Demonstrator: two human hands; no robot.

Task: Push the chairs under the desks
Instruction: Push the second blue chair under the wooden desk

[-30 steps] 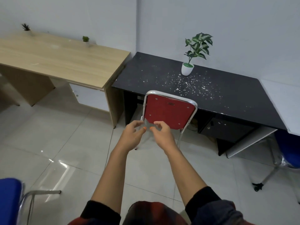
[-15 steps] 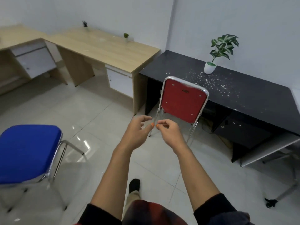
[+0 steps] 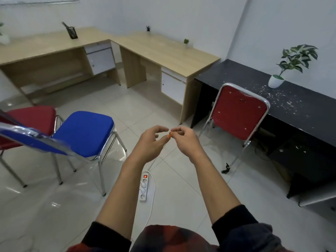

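A red chair stands with its seat under the black desk, its backrest facing me. A blue chair stands free on the tiled floor at the left, its plastic-wrapped backrest nearest me. Behind it a second red chair shows at the left edge. Two wooden desks, one on the left and one in the middle, line the far wall. My left hand and my right hand hover mid-air with loosely curled fingers, fingertips almost meeting, holding nothing and touching no chair.
A white power strip with a lit red switch and its cable lies on the floor below my hands. A potted plant stands on the black desk, a black pen holder on the left wooden desk. Open tiled floor lies before the wooden desks.
My view has swung left and back from the red chair at the black desk. Both hands stay together in the air. The blue chair and the second red chair have come into view.
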